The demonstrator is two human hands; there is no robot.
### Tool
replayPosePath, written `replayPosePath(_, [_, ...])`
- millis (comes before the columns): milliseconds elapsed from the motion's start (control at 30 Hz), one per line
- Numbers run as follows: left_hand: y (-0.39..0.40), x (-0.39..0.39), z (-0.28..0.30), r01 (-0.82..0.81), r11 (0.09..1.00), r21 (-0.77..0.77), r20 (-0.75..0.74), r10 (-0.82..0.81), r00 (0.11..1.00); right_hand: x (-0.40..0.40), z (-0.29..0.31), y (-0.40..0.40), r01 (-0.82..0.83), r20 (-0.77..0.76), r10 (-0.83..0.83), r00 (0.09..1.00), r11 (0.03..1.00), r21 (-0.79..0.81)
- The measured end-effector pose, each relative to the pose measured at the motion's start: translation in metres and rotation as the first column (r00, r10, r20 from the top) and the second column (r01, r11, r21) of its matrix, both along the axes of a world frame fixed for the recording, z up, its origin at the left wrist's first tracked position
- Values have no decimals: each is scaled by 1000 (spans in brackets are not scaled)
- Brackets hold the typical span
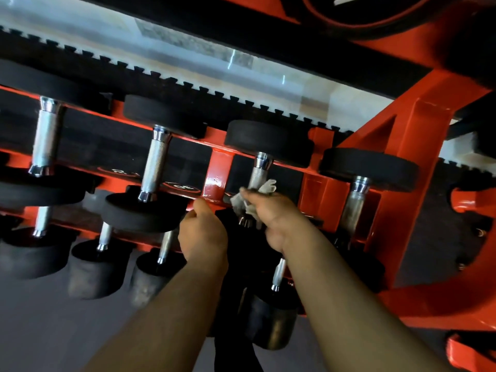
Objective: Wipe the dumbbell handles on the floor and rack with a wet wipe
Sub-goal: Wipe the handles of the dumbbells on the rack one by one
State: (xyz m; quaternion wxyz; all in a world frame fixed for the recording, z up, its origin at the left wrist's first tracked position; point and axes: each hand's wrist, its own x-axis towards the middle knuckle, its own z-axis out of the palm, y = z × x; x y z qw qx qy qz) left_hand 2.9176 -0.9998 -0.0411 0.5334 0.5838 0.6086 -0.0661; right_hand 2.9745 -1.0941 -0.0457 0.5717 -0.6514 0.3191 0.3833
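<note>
Both hands are up at the orange steel dumbbell rack point(218, 167). Right hand point(271, 213) grips a crumpled grey-white wet wipe point(248, 201), fingers curled round it, bunched against the lower end of a knurled chrome dumbbell handle point(258, 170) on the upper tier. Wipe touches that handle; its corners stick out above and below the fingers.

Left hand point(202, 232) is just beside the right, loosely curled, thumb and forefinger near the front rail of the rack. Can't tell if it pinches anything or touches the rail.

Rack contents: upper tier holds four black rubber-headed dumbbells in a row, handles running front to back. The far-left chrome handle point(45, 135) and the second chrome handle point(154, 167) are bare; the dull handle on the far right point(355, 202) is in shadow. Lower tier holds more black dumbbells point(94, 264), heads facing out, short handles showing; this part is blurred.

Grey floor point(53, 331) below the rack.
</note>
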Motion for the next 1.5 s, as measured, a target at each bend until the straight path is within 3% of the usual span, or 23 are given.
replayPosePath(167, [-1,0,5,7,1000,25,-2,-7,1000,7,-6,20,68,-100,-71,993,997,-31])
replayPosePath(267, [-1,0,4,14,1000,11,-9,-14,1000,13,-6,13,110,-134,-100,986,991,71])
replayPosePath(400, [0,2,7,21,1000,-5,9,-21,1000,32,3,4,244,46,-266,963,931,272])
replayPosePath(633, [2,0,1,24,1000,-3,38,-24,999,20,11,-13,391,88,-468,880,815,427])
replayPosePath(700, [3,0,0,41,999,0,37,-41,999,18,6,-13,469,97,-538,837,798,379])
replayPosePath(800, [3,-1,-2,28,1000,4,38,-28,999,22,-8,8,410,216,-428,878,904,123])
replayPosePath(900, [2,0,-3,29,1000,-6,35,-29,999,29,-24,21,290,139,-278,950,954,-74])
replayPosePath(1000, [3,0,-2,43,999,-2,35,-42,998,41,-32,31,261,89,-249,964,951,-165])
replayPosePath(1133, [4,-1,-5,65,998,14,27,-65,998,50,-25,38,262,18,-263,965,948,-182])
replayPosePath(1233, [6,0,-7,52,999,14,30,-53,998,48,-11,27,182,-5,-182,983,983,36])
replayPosePath(1333, [5,0,-7,57,998,15,21,-57,998,46,2,15,273,-64,-267,962,914,300])
replayPosePath(1400, [5,0,-6,49,999,18,24,-49,998,46,1,17,280,-50,-277,960,929,240])
replayPosePath(1500, [6,2,-4,54,999,5,23,-54,998,49,-8,35,292,13,-292,956,956,-19])
